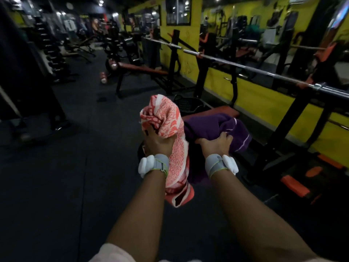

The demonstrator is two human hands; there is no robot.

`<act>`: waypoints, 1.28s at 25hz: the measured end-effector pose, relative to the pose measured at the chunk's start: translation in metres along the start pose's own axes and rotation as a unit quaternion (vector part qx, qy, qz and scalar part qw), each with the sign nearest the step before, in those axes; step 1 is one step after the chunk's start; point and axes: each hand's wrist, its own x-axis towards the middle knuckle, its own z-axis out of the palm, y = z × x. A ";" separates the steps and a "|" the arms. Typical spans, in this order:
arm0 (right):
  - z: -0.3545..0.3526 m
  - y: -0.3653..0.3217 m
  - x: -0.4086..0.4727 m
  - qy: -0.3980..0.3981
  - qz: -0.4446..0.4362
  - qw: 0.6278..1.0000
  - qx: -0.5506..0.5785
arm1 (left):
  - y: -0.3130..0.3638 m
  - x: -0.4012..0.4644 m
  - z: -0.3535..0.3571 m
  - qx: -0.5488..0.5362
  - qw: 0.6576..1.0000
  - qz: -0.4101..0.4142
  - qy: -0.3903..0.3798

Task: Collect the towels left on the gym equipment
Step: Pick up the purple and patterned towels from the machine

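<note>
A single head-worn wide-angle view looks forward and down along both outstretched forearms, close above the left hand [157,142] and right hand [217,143]. Beyond the hands lies the bench [224,111]; right of the right hand, the barbell [245,66] runs diagonally past.

**Both arms out, both hands fisted**

We see both forearms enter from the bottom edge and run up toward frame centre, roughly parallel, bare below pale sleeve edges at the very bottom. Left hand [157,142] sits just left of centre, back of hand to camera, fingers curled tight around a bunched red-and-white towel [168,118]. Right hand [217,143] sits just right of centre at about the same height, knuckles up, fingers closed into a purple towel [213,125]. Each wrist carries a grey strap with a white pod on its outer side. Hands near each other, not touching.
</note>
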 end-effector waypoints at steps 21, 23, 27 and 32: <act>0.216 -0.082 0.660 0.062 0.009 0.994 -0.085 | 0.008 0.516 0.486 -0.025 0.994 -0.101 -0.015; 0.252 -0.082 0.722 0.057 0.008 0.997 -0.056 | -0.005 0.569 0.528 -0.030 0.994 -0.105 -0.012; 0.322 -0.087 0.823 0.059 0.025 0.996 -0.056 | -0.030 0.668 0.597 -0.014 0.993 -0.116 -0.029; 0.396 -0.098 0.932 0.031 0.053 0.993 -0.099 | -0.052 0.769 0.660 0.025 0.990 -0.139 -0.017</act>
